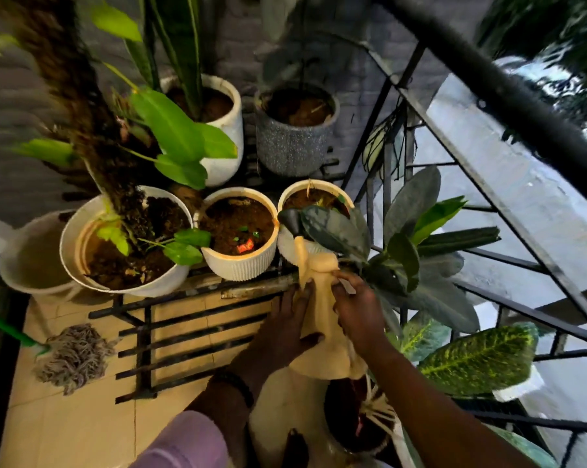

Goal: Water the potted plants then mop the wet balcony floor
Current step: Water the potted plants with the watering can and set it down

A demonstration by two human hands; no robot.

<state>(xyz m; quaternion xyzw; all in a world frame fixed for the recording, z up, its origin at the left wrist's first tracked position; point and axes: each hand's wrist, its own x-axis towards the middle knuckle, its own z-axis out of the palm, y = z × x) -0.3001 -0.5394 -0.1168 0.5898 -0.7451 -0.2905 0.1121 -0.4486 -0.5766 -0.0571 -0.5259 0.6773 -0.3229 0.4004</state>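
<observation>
Balcony tile (65,423) is bare only at 7 o'clock, hemmed by a railing (508,106) from 12 to 4 and a pot rack (184,336) mid-frame. Both hands wrap a cream watering can (319,319), left hand (285,329) and right hand (356,312) curled around its neck, black spout (290,219) over a white pot (314,197) just past center. Mop (77,356) lies at 8 o'clock; big leaves (420,265) crowd 3 o'clock.

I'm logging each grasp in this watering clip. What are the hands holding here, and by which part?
Both hands hold a cream watering can: the left hand and the right hand clasp opposite sides of its body, below the spout, whose dark nozzle points at the pots.
</observation>
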